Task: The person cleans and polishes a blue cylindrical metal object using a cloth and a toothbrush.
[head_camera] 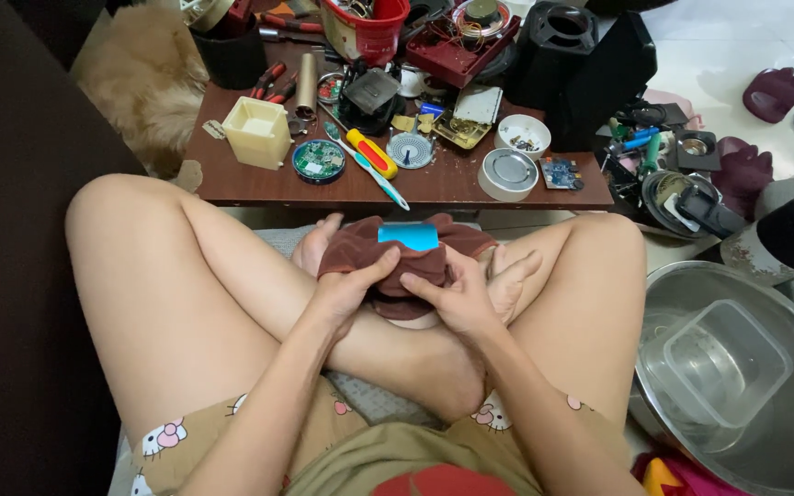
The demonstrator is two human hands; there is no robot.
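Head view: left hand (349, 292) and right hand (459, 296) both closed in a grip on a dark reddish-brown cloth (397, 266), bunched over the crossed legs, thumbs pressed into its front folds. Wrapped inside the cloth, just above both grips and between them, a small flat blue block (408, 236) with only its top face showing. Farther beyond the grips, a low brown counter (259, 184) crowded with tools and parts, a yellow-handled screwdriver (371, 152) and a round green circuit board (318, 161) among them; well off to the right grip's side, a steel bowl (788, 441) holding a clear plastic tub (726, 363).
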